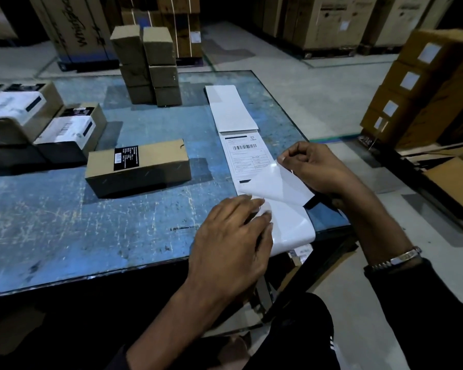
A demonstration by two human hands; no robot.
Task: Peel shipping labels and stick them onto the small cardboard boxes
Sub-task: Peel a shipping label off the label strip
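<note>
A long strip of shipping labels [247,156] runs down the right side of the blue table [64,217] and hangs over its front edge. My right hand [313,166] pinches the lifted corner of one label [278,185], which is folded back with its white underside showing. My left hand [233,236] lies with flat fingers on the glossy backing [292,225], pressing it to the table. A small cardboard box [138,168] with a black sticker lies left of the strip, bare of any white label.
Two boxes with white labels [64,129] sit at the table's left edge over black boxes. Several plain brown boxes [150,65] are stacked at the back. Labelled cartons [422,86] stand on the floor at right, big cartons behind.
</note>
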